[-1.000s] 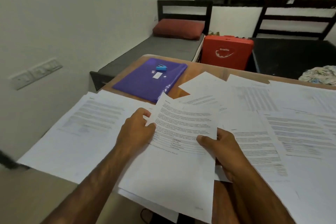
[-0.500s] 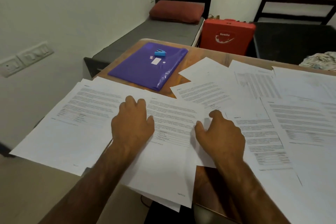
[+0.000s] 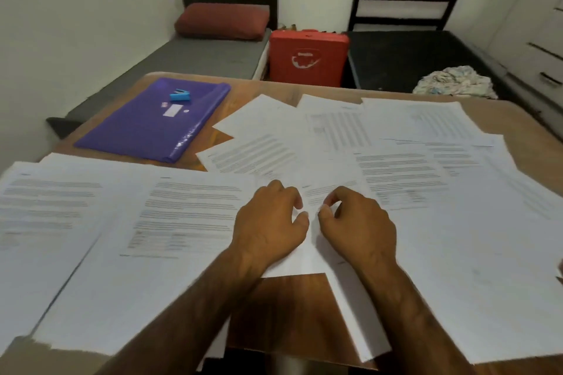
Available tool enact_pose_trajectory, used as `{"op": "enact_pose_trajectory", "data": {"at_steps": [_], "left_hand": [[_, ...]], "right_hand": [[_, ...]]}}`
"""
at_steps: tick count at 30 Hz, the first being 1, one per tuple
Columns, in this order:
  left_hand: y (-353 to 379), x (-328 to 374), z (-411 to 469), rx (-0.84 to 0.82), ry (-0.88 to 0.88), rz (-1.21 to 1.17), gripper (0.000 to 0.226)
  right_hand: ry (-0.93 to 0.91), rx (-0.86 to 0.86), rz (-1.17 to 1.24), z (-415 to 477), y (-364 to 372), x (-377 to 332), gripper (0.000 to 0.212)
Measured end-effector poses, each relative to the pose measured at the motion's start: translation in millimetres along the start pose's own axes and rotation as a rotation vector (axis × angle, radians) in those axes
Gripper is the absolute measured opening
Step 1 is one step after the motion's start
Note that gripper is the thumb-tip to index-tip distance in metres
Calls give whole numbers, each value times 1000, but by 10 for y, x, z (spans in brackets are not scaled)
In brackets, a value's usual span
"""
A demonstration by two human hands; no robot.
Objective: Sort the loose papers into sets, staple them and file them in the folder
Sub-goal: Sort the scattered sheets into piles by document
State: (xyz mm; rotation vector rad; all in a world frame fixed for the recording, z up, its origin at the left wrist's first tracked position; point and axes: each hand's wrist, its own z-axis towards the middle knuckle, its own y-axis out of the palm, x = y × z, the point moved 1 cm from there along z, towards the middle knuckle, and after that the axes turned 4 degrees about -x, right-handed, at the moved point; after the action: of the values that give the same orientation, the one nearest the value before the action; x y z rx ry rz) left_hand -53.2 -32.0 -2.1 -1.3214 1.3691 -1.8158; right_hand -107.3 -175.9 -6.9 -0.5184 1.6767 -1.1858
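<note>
Both hands have drawn in toward each other since half a second ago, when they lay flatter and wider apart on the sheets. Now my left hand [image 3: 271, 222] and my right hand [image 3: 359, 222] sit side by side, close but not touching, on a white printed sheet [image 3: 307, 253] at the near middle of the brown wooden bench [image 3: 292, 307]. My fingers [image 3: 281, 190] are curled, thumbs turned inward. Through the blur I cannot tell whether they nip the sheet or only rest on it.

I judge I am still sorting. The loose white printed papers [image 3: 396, 167] overlap across the right and far side, and two sheets lie laid out on the left. The flat purple plastic folder [image 3: 152, 131] lies closed at the far left corner, with the small blue stapler [image 3: 180, 96] on top of it, well away from my hands. Next I need to lift one sheet alone, read its heading and match it to a set.
</note>
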Motion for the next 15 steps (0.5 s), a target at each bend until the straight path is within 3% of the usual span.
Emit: {"op": "enact_pose_trajectory", "data": {"at_steps": [4, 10, 13, 15], "left_hand": [[302, 443, 184, -21, 86, -43, 33], [592, 838, 506, -30, 118, -80, 43], [758, 831, 614, -42, 76, -91, 50], [881, 788, 610, -12, 95, -22, 51]], "right_hand": [[19, 89, -20, 125, -209, 500, 23], [54, 208, -73, 330, -324, 1152, 57], [99, 127, -125, 346, -238, 1331, 85], [104, 79, -168, 338, -152, 1390, 90]]}}
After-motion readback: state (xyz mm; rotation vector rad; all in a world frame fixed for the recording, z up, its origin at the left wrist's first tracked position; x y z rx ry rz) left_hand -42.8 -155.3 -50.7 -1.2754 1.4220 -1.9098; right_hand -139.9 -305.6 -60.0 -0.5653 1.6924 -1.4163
